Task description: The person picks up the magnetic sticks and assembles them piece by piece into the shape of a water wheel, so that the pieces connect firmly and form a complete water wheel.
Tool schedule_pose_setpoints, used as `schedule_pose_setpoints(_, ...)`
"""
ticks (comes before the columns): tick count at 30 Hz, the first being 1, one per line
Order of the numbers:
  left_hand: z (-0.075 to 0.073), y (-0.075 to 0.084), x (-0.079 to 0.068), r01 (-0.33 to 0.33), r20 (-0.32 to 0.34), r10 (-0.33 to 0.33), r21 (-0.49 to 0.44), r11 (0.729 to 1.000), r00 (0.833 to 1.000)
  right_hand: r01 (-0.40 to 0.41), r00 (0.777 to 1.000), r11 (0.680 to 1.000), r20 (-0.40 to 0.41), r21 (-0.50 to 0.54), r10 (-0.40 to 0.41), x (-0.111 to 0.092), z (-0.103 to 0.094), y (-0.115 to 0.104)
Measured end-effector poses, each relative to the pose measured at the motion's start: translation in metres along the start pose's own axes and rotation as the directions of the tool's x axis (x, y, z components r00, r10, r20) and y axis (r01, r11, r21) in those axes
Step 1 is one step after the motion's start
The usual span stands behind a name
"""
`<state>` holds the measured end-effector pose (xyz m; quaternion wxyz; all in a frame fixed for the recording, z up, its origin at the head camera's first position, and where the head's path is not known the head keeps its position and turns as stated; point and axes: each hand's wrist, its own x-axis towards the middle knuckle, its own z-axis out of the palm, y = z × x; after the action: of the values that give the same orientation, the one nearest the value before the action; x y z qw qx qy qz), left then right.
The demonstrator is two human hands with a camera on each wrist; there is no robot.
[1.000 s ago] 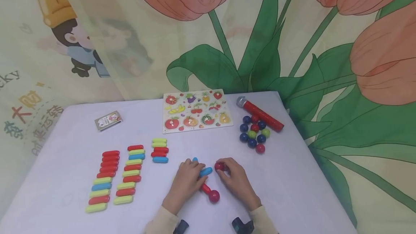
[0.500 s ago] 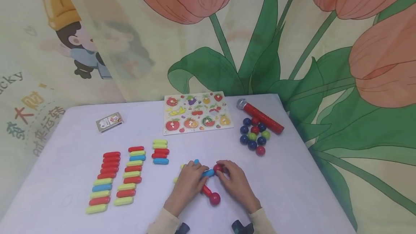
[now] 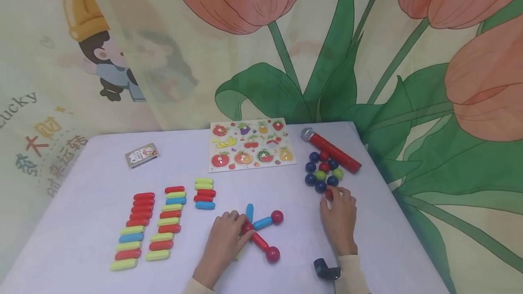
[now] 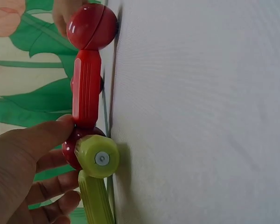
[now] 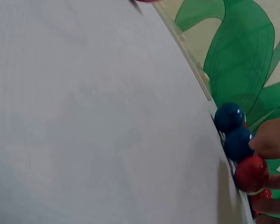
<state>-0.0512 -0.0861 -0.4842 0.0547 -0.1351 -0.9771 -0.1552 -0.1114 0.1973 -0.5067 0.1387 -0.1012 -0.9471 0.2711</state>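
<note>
My left hand (image 3: 224, 242) pinches the red hub ball (image 3: 247, 227) of a magnetic stick-and-ball figure on the table. Two blue sticks (image 3: 263, 223), a red stick (image 3: 259, 242) and yellow-green sticks (image 4: 95, 198) spread from it, the latter partly hidden by the hand. A red ball (image 3: 277, 217) sits at one blue stick's tip; another red ball (image 3: 272, 254) ends the red stick. In the left wrist view my thumb lies at the joint of red stick and hub. My right hand (image 3: 340, 214) curls its fingers round a red ball (image 5: 252, 173) at the near side of the ball cluster.
Blue balls (image 3: 320, 187), red and green balls form the cluster at right, below a red glittery microphone-like tube (image 3: 335, 151). A fruit puzzle board (image 3: 253, 145) and a small card box (image 3: 141, 155) lie at the back. Rows of coloured sticks (image 3: 139, 210) lie left.
My right hand brought a red ball to the blue stick's tip, let go of it, and moved right to the ball cluster. My left hand stays at the hub.
</note>
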Motion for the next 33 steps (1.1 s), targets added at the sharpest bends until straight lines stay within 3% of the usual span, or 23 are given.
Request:
schedule_pose_setpoints(6, 0.001, 0.002, -0.003, -0.013, 0.001, 0.013, -0.006, 1.000, 1.000, -0.034, 0.995, 0.998, 0.093, 0.052, 0.029, -0.008, 0.000, 0.006)
schedule_pose_setpoints(14, -0.005, 0.001, 0.003, -0.038, 0.073, 0.042, -0.049, 0.998, 0.996, 0.015, 0.973, 0.986, 0.224, 0.164, -0.052, -0.024, 0.010, -0.008)
schedule_pose_setpoints(24, -0.008, 0.008, 0.019, -0.122, 0.076, 0.130, -0.101, 0.987, 0.989, 0.181, 0.928, 0.945, 0.271, 0.274, -0.256, -0.046, 0.027, -0.038)
schedule_pose_setpoints(28, 0.000, 0.017, 0.025, -0.158, 0.046, 0.161, -0.072, 0.985, 0.986, 0.243, 0.911, 0.925, 0.260, 0.292, -0.321, -0.050, 0.028, -0.042)
schedule_pose_setpoints(33, 0.013, 0.025, 0.030, -0.190, 0.011, 0.190, -0.017, 0.982, 0.982, 0.252, 0.902, 0.919, 0.270, 0.301, -0.336, -0.051, 0.028, -0.042)
